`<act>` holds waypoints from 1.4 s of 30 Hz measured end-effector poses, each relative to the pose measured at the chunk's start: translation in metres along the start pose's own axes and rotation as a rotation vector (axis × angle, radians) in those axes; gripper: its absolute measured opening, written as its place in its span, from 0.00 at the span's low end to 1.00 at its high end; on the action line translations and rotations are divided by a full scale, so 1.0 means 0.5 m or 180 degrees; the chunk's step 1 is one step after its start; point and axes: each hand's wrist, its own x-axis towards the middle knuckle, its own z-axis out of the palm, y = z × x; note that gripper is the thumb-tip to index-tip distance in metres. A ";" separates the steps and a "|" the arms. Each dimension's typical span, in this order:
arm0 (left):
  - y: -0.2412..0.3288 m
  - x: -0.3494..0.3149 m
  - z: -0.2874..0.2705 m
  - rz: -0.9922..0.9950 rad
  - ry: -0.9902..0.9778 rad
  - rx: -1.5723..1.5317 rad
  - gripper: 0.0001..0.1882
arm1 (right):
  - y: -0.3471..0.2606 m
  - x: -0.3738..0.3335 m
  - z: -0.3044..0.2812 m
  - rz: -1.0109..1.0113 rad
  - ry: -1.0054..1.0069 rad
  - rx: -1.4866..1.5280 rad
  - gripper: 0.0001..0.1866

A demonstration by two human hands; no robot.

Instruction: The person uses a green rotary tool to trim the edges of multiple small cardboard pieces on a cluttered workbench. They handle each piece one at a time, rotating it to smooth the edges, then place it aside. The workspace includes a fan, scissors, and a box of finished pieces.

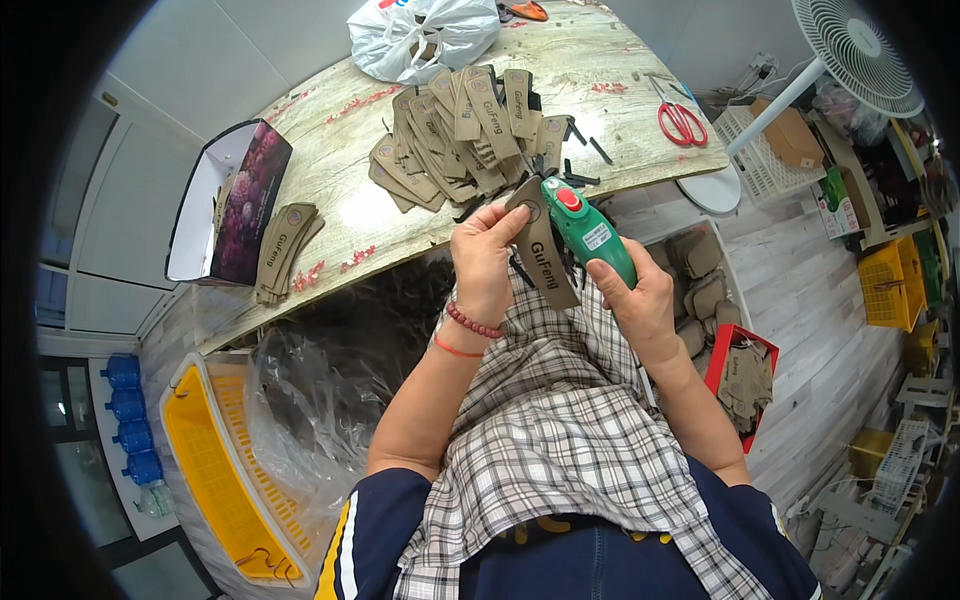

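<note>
My left hand [482, 252] pinches a brown, slightly curved fabric strip [538, 240] with dark lettering, thumb on its upper part. It hangs at a slant in front of the table's near edge. Wrapped in my right hand [640, 302] is a green handheld electric cutter [590, 228] with a red button. The cutter's head points up beside the strip's top end; whether its blade touches the strip, I cannot tell. Beyond my hands, a heap of similar brown strips [440, 135] lies on the table [345, 125], with short black pieces [580, 178] to its right.
At the table's left stands an open floral box [255, 200] beside a small stack of strips [285, 250]. Red-handled scissors [682, 122] lie at the right, and a white plastic bag [425, 45] sits at the back. A red box [768, 350] and yellow basket [205, 480] flank me.
</note>
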 end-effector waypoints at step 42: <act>0.134 0.292 -0.338 0.2373 0.1690 0.6038 0.17 | 0.034 -0.002 0.016 0.0375 -0.0231 -0.0180 0.19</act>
